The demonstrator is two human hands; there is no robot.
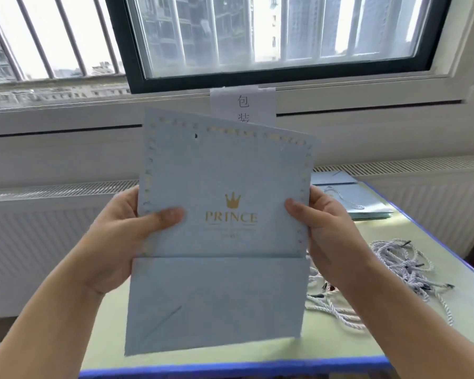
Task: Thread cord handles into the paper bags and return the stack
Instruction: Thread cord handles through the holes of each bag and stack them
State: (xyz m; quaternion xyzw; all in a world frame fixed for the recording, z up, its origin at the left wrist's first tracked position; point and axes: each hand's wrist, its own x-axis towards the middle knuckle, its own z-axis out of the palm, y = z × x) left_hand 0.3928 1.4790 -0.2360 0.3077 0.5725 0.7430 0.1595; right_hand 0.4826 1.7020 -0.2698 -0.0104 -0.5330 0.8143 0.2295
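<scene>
Holding a flat pale-blue paper bag (222, 231) upright above the bench (422, 242), I see both hands pinching its side edges. Left hand (121, 233): thumb pressed on the printed front, fingers hidden behind. Right hand (329, 228): thumb on the front near the right edge, fingers likewise behind. Cord handles (394, 272) lie heaped on the bench to the right; a stack of bags (367, 206) sits beyond them.

Flat blue bag (222, 214) between both hands

Barred window (257, 36) above white radiator (52, 228), daylight.
</scene>
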